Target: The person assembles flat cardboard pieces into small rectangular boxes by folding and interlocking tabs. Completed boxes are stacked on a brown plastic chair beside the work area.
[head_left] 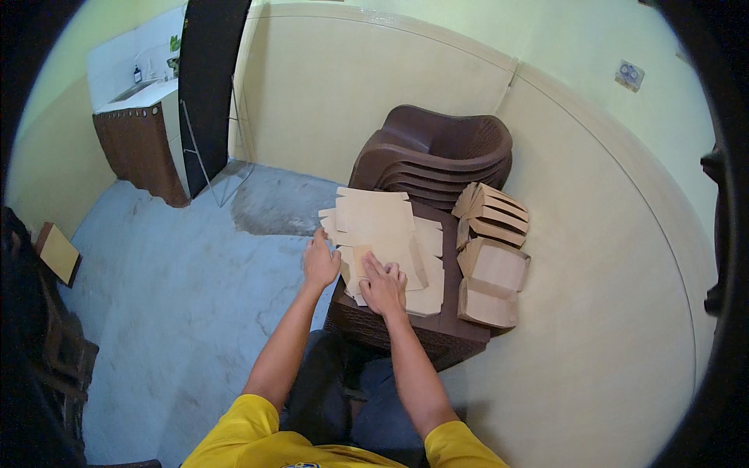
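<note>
Flat tan cardboard box blanks (378, 212) with slotted flaps lie in a loose, overlapping stack on a brown woven-pattern plastic table (460, 324). At the stack's left edge is my left hand (320, 264), its index finger stretched toward a side flap and its thumb apart. My right hand (382, 287) rests on the nearer part of the top blank, fingers reaching forward over a folded-up flap. What lies under the right palm is hidden. Neither hand is visibly wrapped round anything.
Folded cardboard boxes (495, 218) stand packed together at the table's far right; an opened box (499, 269) sits nearer. Stacked brown plastic chairs (441, 148) stand behind the table, by the wall. A sink counter (144, 97) is far left. Dark furniture (62, 343) lines the left side.
</note>
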Action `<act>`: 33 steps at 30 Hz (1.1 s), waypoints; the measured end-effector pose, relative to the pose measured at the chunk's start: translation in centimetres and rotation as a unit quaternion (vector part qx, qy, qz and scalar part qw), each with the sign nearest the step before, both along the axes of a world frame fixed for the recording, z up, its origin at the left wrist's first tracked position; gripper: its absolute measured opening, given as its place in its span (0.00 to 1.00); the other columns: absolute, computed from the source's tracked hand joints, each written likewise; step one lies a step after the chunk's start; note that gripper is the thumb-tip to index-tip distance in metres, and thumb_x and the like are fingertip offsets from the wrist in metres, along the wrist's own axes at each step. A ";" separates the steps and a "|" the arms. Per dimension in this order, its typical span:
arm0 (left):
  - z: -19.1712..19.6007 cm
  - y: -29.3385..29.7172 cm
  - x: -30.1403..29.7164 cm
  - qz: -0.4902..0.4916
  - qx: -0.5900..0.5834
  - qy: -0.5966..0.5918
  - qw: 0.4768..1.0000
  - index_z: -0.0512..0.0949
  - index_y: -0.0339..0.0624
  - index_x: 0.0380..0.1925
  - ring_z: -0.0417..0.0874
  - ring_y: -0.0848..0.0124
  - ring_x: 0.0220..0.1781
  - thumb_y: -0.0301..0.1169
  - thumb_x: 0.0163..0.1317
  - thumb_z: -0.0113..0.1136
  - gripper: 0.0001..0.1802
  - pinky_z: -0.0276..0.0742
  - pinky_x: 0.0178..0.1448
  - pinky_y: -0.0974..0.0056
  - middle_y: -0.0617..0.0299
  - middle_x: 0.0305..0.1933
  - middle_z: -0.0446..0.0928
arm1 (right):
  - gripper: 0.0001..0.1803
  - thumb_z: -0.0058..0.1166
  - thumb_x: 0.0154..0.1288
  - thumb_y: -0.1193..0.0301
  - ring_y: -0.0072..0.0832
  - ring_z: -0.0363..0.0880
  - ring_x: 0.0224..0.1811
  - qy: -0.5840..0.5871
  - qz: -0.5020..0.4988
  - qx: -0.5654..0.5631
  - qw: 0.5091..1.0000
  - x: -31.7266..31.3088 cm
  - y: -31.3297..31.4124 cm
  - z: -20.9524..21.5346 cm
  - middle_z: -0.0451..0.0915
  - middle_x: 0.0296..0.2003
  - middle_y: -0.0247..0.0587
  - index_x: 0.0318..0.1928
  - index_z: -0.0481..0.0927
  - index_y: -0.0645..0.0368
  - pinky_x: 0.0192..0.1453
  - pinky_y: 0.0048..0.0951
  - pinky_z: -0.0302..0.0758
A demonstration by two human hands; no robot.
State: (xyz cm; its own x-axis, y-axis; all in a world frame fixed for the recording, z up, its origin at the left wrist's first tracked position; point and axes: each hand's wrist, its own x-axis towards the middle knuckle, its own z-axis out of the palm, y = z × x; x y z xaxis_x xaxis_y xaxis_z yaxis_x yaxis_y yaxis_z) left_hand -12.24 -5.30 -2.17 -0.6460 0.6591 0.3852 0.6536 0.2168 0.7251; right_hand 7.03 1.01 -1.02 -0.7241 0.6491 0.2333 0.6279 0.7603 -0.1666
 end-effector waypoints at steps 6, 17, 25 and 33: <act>-0.5 2.2 2.0 0.020 -0.055 -0.020 0.998 0.55 0.30 0.79 0.74 0.44 0.72 0.35 0.61 0.70 0.51 0.66 0.76 0.41 0.42 0.68 0.79 | 0.38 0.55 0.68 0.57 0.39 0.69 0.62 -0.004 -0.004 0.002 1.000 -0.1 0.0 0.1 0.67 0.81 0.22 0.79 0.72 0.44 0.67 0.45 0.65; 0.0 4.5 2.3 -0.130 0.072 -0.110 0.983 0.51 0.30 0.81 0.75 0.40 0.76 0.25 0.57 0.66 0.53 0.69 0.80 0.45 0.31 0.73 0.72 | 0.34 0.57 0.67 0.54 0.40 0.68 0.63 -0.005 0.002 -0.032 0.999 -0.2 0.3 0.4 0.66 0.81 0.22 0.71 0.80 0.51 0.67 0.51 0.66; -1.8 4.8 2.9 -0.144 -0.072 0.051 0.986 0.59 0.26 0.78 0.58 0.32 0.84 0.33 0.69 0.59 0.41 0.59 0.86 0.41 0.23 0.85 0.47 | 0.33 0.56 0.67 0.55 0.41 0.69 0.62 0.019 0.006 -0.014 1.000 -0.1 0.3 -0.2 0.67 0.81 0.23 0.72 0.79 0.47 0.66 0.48 0.65; -0.7 3.3 3.3 -0.081 -0.217 0.170 0.958 0.68 0.46 0.80 0.42 0.47 0.92 0.53 0.77 0.44 0.38 0.26 0.90 0.33 0.61 0.89 0.56 | 0.35 0.57 0.67 0.54 0.41 0.70 0.62 0.025 -0.001 -0.017 1.000 -0.2 0.2 -0.1 0.69 0.80 0.23 0.75 0.77 0.41 0.68 0.49 0.65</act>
